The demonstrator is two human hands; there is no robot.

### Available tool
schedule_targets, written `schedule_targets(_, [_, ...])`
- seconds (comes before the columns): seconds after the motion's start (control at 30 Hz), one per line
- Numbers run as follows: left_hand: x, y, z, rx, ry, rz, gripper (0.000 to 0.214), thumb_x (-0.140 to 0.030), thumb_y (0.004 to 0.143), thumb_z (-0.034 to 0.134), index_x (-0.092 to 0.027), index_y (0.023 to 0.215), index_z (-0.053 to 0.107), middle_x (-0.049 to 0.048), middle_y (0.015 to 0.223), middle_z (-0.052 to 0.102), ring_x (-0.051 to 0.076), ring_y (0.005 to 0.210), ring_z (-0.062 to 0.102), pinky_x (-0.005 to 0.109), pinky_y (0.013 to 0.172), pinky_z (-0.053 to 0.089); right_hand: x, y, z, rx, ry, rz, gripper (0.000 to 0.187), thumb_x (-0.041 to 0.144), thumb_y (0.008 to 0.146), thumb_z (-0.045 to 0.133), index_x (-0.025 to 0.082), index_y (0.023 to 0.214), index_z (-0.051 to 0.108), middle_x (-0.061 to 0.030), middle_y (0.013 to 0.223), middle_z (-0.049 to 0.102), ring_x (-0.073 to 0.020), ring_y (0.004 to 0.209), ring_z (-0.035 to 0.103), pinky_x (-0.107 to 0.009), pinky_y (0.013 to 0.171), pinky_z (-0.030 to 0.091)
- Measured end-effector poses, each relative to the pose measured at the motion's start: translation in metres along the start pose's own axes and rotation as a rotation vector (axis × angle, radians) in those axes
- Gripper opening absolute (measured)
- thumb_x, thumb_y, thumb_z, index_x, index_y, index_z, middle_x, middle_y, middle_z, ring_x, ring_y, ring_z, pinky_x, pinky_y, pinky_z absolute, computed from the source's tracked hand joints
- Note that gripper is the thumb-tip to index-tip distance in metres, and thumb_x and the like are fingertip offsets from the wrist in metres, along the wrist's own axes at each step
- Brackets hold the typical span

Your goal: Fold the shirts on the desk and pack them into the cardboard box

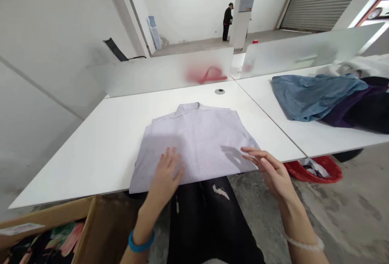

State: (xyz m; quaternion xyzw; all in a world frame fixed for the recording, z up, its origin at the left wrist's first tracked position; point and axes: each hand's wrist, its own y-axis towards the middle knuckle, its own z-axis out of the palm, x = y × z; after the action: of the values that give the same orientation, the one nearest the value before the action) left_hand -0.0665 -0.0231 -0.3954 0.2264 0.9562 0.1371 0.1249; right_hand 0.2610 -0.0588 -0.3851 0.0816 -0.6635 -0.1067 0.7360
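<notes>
A folded, lilac-striped shirt (197, 142) lies collar-away on the white table (100, 146), its near edge at the table's front. My left hand (165, 172) rests flat on the shirt's near left part, fingers stretched out. My right hand (270, 168) hovers at the shirt's near right corner, fingers extended and slightly apart, holding nothing.
A pile of clothes, blue denim (310, 93) and dark purple, lies on the adjoining table to the right. A red basket (319, 168) sits on the floor beneath it. A cardboard box (60, 231) with patterned fabric stands at lower left. Frosted dividers (170, 73) back the tables. A person (227, 20) stands far off.
</notes>
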Motion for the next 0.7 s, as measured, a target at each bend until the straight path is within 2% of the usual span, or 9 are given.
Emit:
schedule_targets(0.03, [-0.023,0.000,0.002,0.010,-0.031,0.097,0.048,-0.039,0.095,0.037,-0.014,0.134,0.046,0.0147,0.146,0.042,0.025,0.141,0.027,0.050,0.112,0.030,0.001,-0.008,0.001,-0.012,0.106,0.037,0.025,0.042,0.089,0.056,0.021,0.084,0.069,-0.0084,0.102,0.069,-0.0224,0.096,0.064,-0.037,0.086,0.052])
schedule_targets(0.1, [-0.067,0.000,0.012,0.088,-0.058,0.311,0.056,-0.046,0.092,0.044,-0.014,0.138,0.042,0.0129,0.145,0.045,0.024,0.140,0.030,0.047,0.113,0.031,-0.005,-0.022,0.006,-0.059,0.315,0.125,0.036,0.043,0.085,0.060,0.019,0.059,0.059,-0.0046,0.069,0.064,-0.0162,0.065,0.061,-0.029,0.064,0.052])
schedule_targets(0.17, [-0.099,0.001,0.025,0.114,-0.047,0.491,0.056,-0.043,0.093,0.045,-0.015,0.141,0.038,0.0093,0.147,0.042,0.023,0.141,0.028,0.045,0.114,0.029,-0.018,-0.036,0.015,-0.133,0.476,0.220,0.044,0.044,0.083,0.063,0.018,0.050,0.048,-0.0008,0.056,0.054,-0.0120,0.052,0.051,-0.024,0.051,0.045])
schedule_targets(0.23, [-0.114,0.003,0.038,0.054,-0.004,0.552,0.050,-0.030,0.095,0.041,-0.013,0.142,0.036,0.0078,0.149,0.039,0.023,0.142,0.026,0.043,0.115,0.027,-0.034,-0.048,0.025,-0.188,0.515,0.329,0.046,0.047,0.082,0.064,0.018,0.051,0.047,0.0005,0.055,0.050,-0.0109,0.051,0.048,-0.023,0.048,0.042])
schedule_targets(0.33, [-0.111,0.011,0.052,-0.074,0.070,0.429,0.046,-0.016,0.094,0.037,-0.009,0.139,0.041,0.0122,0.147,0.041,0.027,0.141,0.026,0.045,0.113,0.031,-0.054,-0.061,0.038,-0.289,0.384,0.463,0.033,0.049,0.077,0.070,0.018,0.071,0.061,-0.0016,0.070,0.061,-0.0138,0.066,0.057,-0.025,0.057,0.048])
schedule_targets(0.43, [-0.098,0.018,0.056,-0.106,0.114,0.280,0.044,-0.015,0.093,0.039,-0.013,0.136,0.046,0.0141,0.144,0.045,0.032,0.138,0.033,0.050,0.108,0.037,-0.063,-0.059,0.042,-0.337,0.298,0.494,0.040,0.053,0.073,0.071,0.018,0.092,0.066,-0.0070,0.091,0.068,-0.0194,0.085,0.063,-0.032,0.071,0.053])
schedule_targets(0.53, [-0.091,0.019,0.056,-0.067,0.125,0.247,0.042,-0.016,0.093,0.041,-0.020,0.134,0.050,0.0105,0.140,0.051,0.031,0.133,0.040,0.050,0.106,0.039,-0.061,-0.045,0.034,-0.312,0.240,0.489,0.048,0.059,0.071,0.069,0.012,0.077,0.068,-0.0107,0.080,0.070,-0.0205,0.074,0.066,-0.032,0.070,0.053])
schedule_targets(0.6, [-0.091,0.015,0.056,-0.037,0.120,0.237,0.042,-0.016,0.093,0.041,-0.022,0.134,0.050,0.0079,0.139,0.052,0.028,0.133,0.042,0.047,0.107,0.038,-0.058,-0.035,0.022,-0.417,0.210,0.476,0.049,0.059,0.067,0.072,0.012,0.074,0.068,-0.0088,0.072,0.069,-0.0193,0.067,0.066,-0.031,0.066,0.054])
schedule_targets(0.7, [-0.096,0.006,0.054,0.005,0.091,0.251,0.046,-0.013,0.093,0.040,-0.025,0.136,0.047,0.0046,0.140,0.052,0.026,0.133,0.042,0.044,0.108,0.038,-0.051,-0.025,0.005,-0.682,0.216,0.438,0.046,0.051,0.064,0.078,0.015,0.090,0.069,-0.0065,0.091,0.072,-0.0198,0.082,0.068,-0.028,0.070,0.056])
